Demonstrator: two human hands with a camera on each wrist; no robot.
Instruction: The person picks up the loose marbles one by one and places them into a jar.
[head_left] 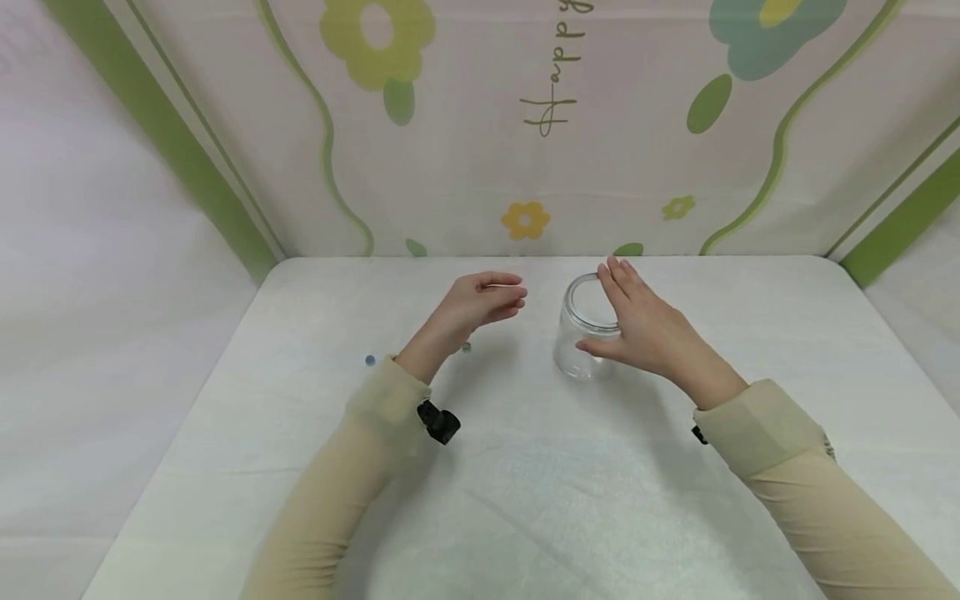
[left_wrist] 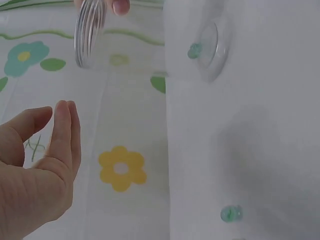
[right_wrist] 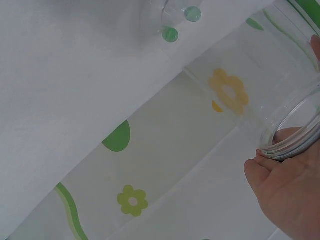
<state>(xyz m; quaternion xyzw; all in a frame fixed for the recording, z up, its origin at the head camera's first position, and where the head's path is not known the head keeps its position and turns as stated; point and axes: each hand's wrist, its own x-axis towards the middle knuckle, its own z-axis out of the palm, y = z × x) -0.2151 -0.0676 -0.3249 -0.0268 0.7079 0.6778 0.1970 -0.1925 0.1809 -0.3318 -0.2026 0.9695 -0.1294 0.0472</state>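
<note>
Clear jar point(head_left: 566, 346) held by right hand point(head_left: 648, 329), spread wide; left hand point(head_left: 476, 307) half-open, empty; backdrop point(head_left: 465, 167) reads "Happy" sideways.

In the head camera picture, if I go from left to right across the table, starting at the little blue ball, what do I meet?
little blue ball → left hand → clear jar → right hand

The green, handwritten-style word "Happy" point(head_left: 558, 71) runs sideways, reading bottom to top, on the pale flowered backdrop point(head_left: 465, 167); its "y" meets the head view's upper edge.
</note>
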